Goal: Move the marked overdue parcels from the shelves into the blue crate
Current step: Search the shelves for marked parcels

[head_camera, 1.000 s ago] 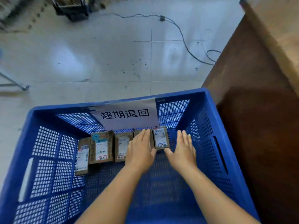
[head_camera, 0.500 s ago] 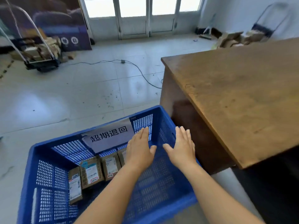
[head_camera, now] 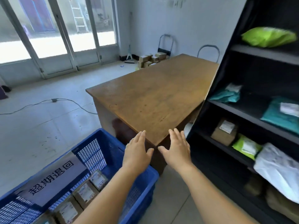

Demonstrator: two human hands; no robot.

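Note:
The blue crate [head_camera: 103, 136] stands on the floor at the lower left, with a grey printed sign on its far wall. Several small brown parcels [head_camera: 85, 193] with white labels lie in a row inside it. My left hand [head_camera: 137, 151] and my right hand [head_camera: 176, 149] are held out flat and empty, fingers straight, above the crate's right corner and the near corner of the table. The black shelves [head_camera: 242, 115] on the right hold a brown box parcel [head_camera: 224, 132], teal bags [head_camera: 281, 113], green bags [head_camera: 268, 37] and a white bag [head_camera: 279, 170].
A long brown wooden table [head_camera: 155, 97] stands between the crate and the shelves. A cable [head_camera: 53, 101] runs across the tiled floor. Cardboard boxes [head_camera: 150, 59] and a hand truck sit by the far wall, next to glass doors.
My view has risen and swung right, away from the crate's inside toward the table and shelves. Both hands have lifted out of the crate, still flat and empty.

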